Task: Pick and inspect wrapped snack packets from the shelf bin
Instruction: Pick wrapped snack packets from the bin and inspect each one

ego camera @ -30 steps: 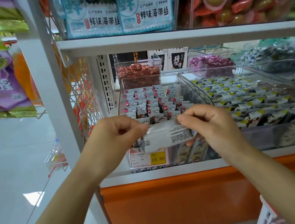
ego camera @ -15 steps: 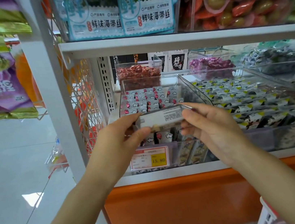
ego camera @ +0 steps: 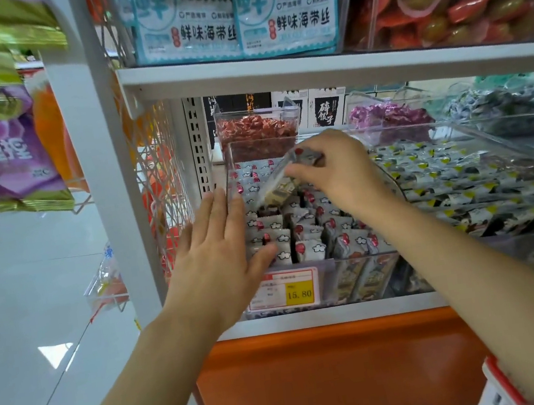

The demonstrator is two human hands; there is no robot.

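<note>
Head view. The right hand (ego camera: 340, 174) pinches one wrapped snack packet (ego camera: 284, 179) between thumb and fingertips and holds it tilted above the rear half of the clear shelf bin (ego camera: 327, 273), apart from the stocked packets (ego camera: 309, 247) standing in rows below. The left hand (ego camera: 221, 256) is flat, fingers straight, holding nothing, at the bin's left front corner above the price label (ego camera: 283, 291).

Judgement: one packet is picked. Whether it is coming out for inspection or going back cannot be told. The rows in the bin appear to remain unchecked.
</note>
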